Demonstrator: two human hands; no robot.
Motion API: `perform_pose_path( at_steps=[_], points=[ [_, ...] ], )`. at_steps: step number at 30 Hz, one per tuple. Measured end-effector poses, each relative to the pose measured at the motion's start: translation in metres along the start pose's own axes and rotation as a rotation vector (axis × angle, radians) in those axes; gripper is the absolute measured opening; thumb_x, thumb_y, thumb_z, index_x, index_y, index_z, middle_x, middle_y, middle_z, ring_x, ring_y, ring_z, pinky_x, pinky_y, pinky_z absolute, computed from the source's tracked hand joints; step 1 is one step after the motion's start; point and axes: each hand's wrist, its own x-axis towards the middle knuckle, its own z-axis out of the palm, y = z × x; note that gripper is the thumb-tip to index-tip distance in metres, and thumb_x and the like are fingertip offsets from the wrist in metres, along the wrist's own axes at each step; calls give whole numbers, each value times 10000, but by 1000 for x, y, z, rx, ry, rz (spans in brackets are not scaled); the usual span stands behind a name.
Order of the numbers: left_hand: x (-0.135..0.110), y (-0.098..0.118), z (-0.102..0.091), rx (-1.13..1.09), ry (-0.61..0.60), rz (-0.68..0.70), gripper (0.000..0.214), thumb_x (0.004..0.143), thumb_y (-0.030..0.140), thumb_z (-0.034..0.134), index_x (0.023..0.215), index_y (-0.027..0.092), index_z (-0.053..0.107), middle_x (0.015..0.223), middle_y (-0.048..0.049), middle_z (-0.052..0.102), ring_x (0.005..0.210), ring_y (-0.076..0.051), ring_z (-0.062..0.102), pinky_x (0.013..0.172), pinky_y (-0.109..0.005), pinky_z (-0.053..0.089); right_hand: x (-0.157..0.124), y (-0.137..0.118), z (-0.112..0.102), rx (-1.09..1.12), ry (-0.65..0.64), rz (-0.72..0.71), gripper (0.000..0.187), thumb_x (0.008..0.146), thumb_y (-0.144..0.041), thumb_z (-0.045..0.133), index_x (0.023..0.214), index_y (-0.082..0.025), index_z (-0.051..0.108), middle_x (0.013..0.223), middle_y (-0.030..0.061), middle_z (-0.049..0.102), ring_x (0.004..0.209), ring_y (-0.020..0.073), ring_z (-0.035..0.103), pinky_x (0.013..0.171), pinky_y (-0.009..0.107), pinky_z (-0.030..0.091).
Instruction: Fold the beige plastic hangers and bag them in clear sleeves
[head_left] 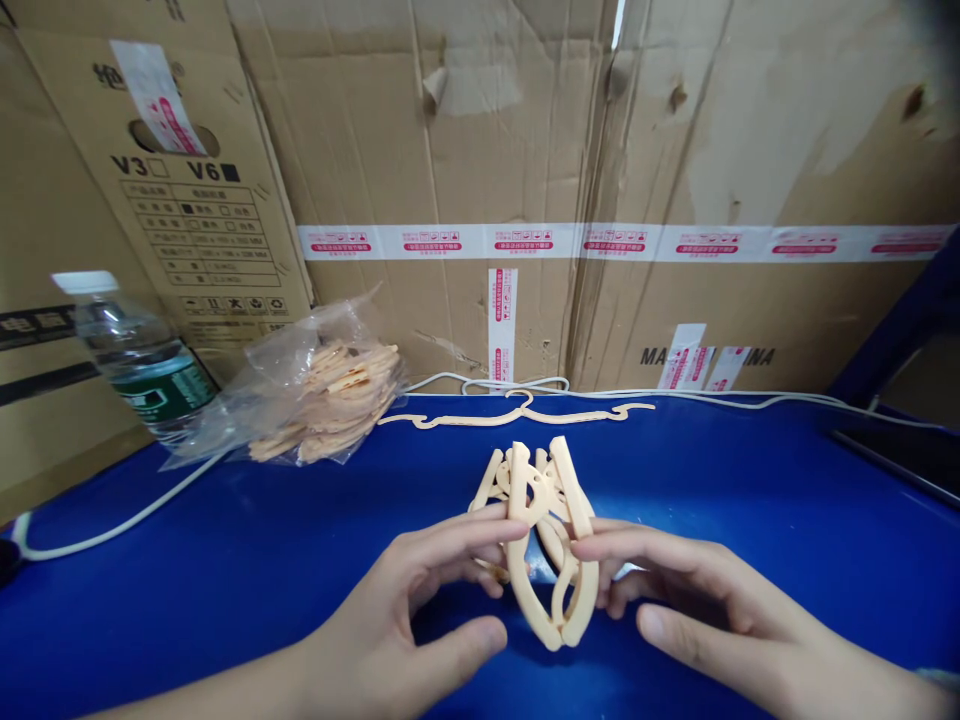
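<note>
A folded cream-coloured travel hanger is in front of me, its two arms swung close together and meeting at the near end. Behind it, partly hidden, are more folded cream hanger parts. My left hand touches its left arm with the index fingertip, thumb held well apart. From the other side, my right hand rests its index fingertip on the right arm, and that thumb is also away from the hanger. Some lower fingers of both hands are partly hidden. Farther back, an unfolded hanger lies spread out with its hook away from me.
At the back left, a clear plastic bag holds a heap of cream hanger pieces. A water bottle stands beside it. White cable crosses the blue tabletop. Cardboard walls the back; a dark flat object lies right.
</note>
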Motion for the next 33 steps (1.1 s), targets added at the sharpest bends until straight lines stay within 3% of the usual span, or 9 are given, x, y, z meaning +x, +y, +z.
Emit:
perform_pose_path(
  at_steps=[6, 12, 18, 22, 27, 33],
  points=[
    [2, 3, -1, -38, -30, -75, 507, 850, 124, 658, 1322, 303, 618, 1240, -40, 704, 1066, -206, 679, 978, -314, 535, -3, 2, -1, -71, 46, -2, 336, 934, -393, 619, 1269, -380, 644, 1334, 38, 635, 1111, 237, 648, 999, 403, 526],
    [3, 3, -2, -50, -21, -117, 465, 872, 167, 629, 1322, 281, 622, 1203, -56, 724, 1054, -216, 690, 980, -341, 537, -1, 2, -3, -119, 59, -16, 327, 933, -397, 617, 1255, -354, 657, 1312, 48, 652, 1112, 249, 653, 1005, 422, 524],
    [-9, -1, -3, 131, 26, -16, 498, 852, 176, 662, 1317, 354, 632, 1322, -40, 668, 1069, -232, 692, 977, -347, 549, -4, 5, -4, -152, 30, 1, 372, 924, -424, 619, 1289, -356, 640, 1347, 62, 635, 1150, 275, 639, 1009, 445, 518],
    [-18, -3, -4, 289, 97, 23, 503, 831, 263, 712, 1303, 419, 631, 1385, -4, 627, 1288, -288, 567, 1122, -393, 405, -8, 8, -6, -174, -11, 37, 368, 936, -420, 602, 1303, -402, 620, 1354, 28, 632, 1203, 268, 608, 1061, 450, 468],
    [-18, -2, -4, 316, 67, 43, 524, 834, 291, 720, 1318, 454, 605, 1367, 25, 640, 1340, -287, 516, 1171, -428, 314, -9, 5, -6, -182, -34, 35, 348, 945, -423, 586, 1292, -420, 623, 1349, 14, 635, 1217, 263, 598, 1078, 455, 450],
    [-17, 0, -3, 311, 36, 36, 520, 842, 308, 710, 1332, 440, 597, 1385, 27, 622, 1368, -300, 480, 1171, -453, 309, -4, -3, -4, -208, -37, -26, 273, 949, -387, 595, 1211, -414, 667, 1283, -2, 668, 1258, 253, 569, 1087, 429, 444]
  ],
)
